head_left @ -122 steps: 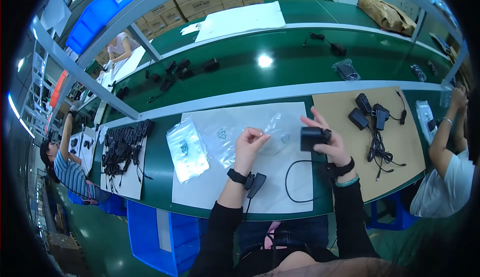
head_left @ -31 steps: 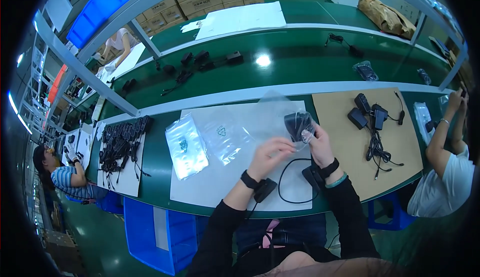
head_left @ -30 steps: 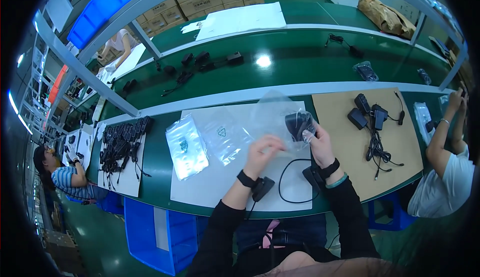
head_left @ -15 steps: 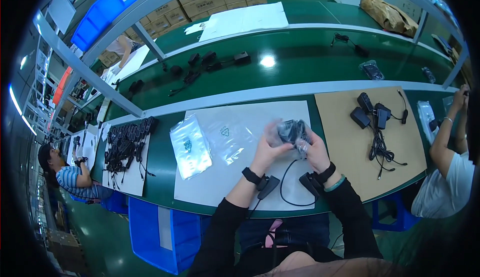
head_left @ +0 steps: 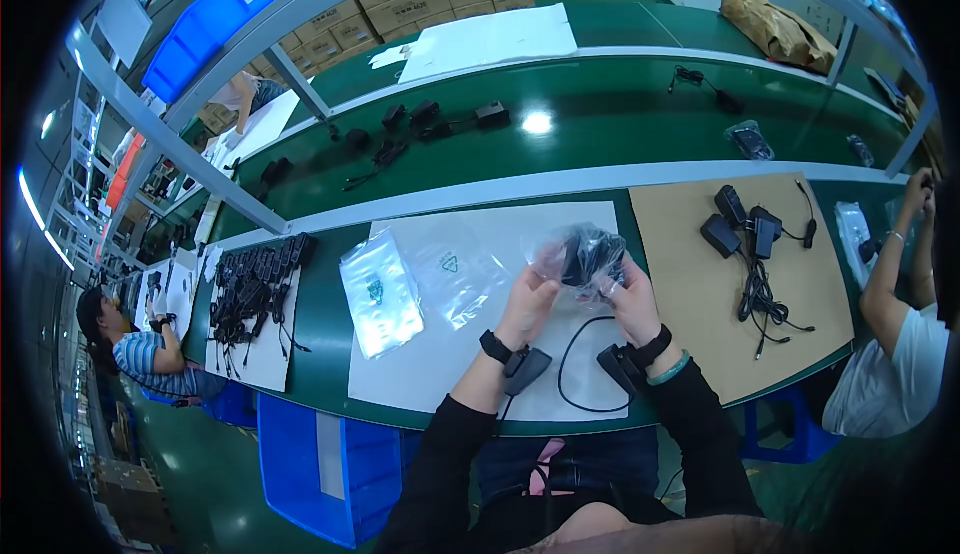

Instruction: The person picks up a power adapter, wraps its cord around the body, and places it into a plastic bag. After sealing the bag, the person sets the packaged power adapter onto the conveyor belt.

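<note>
Both my hands hold one clear plastic bag (head_left: 583,255) with a black power adapter inside it, raised a little above the white sheet (head_left: 480,304). My left hand (head_left: 530,299) grips the bag's left lower edge. My right hand (head_left: 628,294) grips its right side. Below my hands a black cable loop (head_left: 575,369) lies on the sheet, with a black plug block (head_left: 527,369) by my left wrist and another (head_left: 615,364) by my right wrist.
Two flat clear bags (head_left: 380,289) (head_left: 460,269) lie left of my hands. A brown board (head_left: 700,284) at right carries several black adapters with cables (head_left: 750,239). A heap of adapters (head_left: 255,284) lies far left. Co-workers sit at left (head_left: 135,349) and right (head_left: 900,324). A blue bin (head_left: 320,454) stands below.
The black adapter, bare in my right hand four seconds ago, now sits inside a clear bag. Both hands have closed on the bag and drawn it toward me.
</note>
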{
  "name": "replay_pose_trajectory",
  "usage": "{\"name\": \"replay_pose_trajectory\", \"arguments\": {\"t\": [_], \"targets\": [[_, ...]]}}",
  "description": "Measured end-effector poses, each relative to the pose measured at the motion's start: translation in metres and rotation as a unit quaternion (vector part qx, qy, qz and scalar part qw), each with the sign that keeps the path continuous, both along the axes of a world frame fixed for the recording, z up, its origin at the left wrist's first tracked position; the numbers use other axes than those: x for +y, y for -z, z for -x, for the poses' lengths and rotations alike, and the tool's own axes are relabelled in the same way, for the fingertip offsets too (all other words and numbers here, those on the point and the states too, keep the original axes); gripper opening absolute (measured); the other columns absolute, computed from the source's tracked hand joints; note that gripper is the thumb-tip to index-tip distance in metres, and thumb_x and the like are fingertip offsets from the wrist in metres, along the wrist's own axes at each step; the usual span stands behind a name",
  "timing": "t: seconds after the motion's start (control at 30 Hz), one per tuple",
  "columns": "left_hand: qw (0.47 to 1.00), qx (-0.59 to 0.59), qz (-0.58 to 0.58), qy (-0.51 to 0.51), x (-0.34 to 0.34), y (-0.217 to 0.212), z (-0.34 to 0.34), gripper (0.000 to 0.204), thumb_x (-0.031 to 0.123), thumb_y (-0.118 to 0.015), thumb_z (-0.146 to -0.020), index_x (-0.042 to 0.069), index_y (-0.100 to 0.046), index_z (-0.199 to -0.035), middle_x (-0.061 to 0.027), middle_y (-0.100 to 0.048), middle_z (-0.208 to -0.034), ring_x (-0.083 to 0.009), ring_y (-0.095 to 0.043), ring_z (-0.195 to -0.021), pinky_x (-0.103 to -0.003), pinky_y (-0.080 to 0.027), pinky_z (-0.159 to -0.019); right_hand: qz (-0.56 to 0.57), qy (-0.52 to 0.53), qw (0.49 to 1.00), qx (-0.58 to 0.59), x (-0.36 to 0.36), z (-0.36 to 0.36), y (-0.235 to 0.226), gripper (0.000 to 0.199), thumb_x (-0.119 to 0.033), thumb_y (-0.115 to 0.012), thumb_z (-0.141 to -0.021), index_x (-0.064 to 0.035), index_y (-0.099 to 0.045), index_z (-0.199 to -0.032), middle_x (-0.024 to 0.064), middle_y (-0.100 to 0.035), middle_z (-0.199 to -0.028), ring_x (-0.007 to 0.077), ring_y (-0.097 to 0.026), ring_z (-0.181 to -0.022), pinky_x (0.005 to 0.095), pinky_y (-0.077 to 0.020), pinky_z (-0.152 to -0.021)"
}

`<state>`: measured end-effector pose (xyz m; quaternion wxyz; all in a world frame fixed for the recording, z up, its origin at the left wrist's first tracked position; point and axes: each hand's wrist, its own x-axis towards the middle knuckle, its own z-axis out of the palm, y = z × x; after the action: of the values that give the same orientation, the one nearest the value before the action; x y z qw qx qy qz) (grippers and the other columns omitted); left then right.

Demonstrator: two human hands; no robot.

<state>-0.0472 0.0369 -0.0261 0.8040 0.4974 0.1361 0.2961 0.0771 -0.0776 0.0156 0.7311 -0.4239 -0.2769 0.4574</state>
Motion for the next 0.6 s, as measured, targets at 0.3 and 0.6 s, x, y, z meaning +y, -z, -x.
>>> {"name": "replay_pose_trajectory", "arguments": {"t": [0.3, 0.6], "targets": [[0.995, 0.084, -0.052, -0.03, -0.02, -0.017, -0.006, 0.05, 0.006, -0.068, -0.077, 0.001, -0.047, -0.122, -0.0071, -0.061, -0.1, -0.0116, -0.058, -0.089, -0.025, -0.047, -0.079, -0.041, 0.085, 0.995, -0.018, 0.0, 0.002, 0.015, 0.042, -0.007, -0.06, -0.084, -0.0039, -0.045, -0.123, 0.0044, -0.057, -0.108, 0.0147, -0.053, -0.103, 0.0302, -0.0415, -0.092], [0.982, 0.122, -0.143, -0.027, 0.008, -0.027, 0.011, 0.041, 0.004, -0.068, -0.077, 0.0, -0.052, -0.114, -0.0077, -0.062, -0.1, -0.0128, -0.06, -0.085, -0.025, -0.047, -0.077, -0.001, 0.057, 0.993, -0.103, -0.001, 0.0, 0.006, 0.038, -0.007, -0.06, -0.083, -0.0021, -0.048, -0.119, 0.0043, -0.058, -0.106, 0.0127, -0.055, -0.095, 0.0273, -0.0438, -0.085]]}}
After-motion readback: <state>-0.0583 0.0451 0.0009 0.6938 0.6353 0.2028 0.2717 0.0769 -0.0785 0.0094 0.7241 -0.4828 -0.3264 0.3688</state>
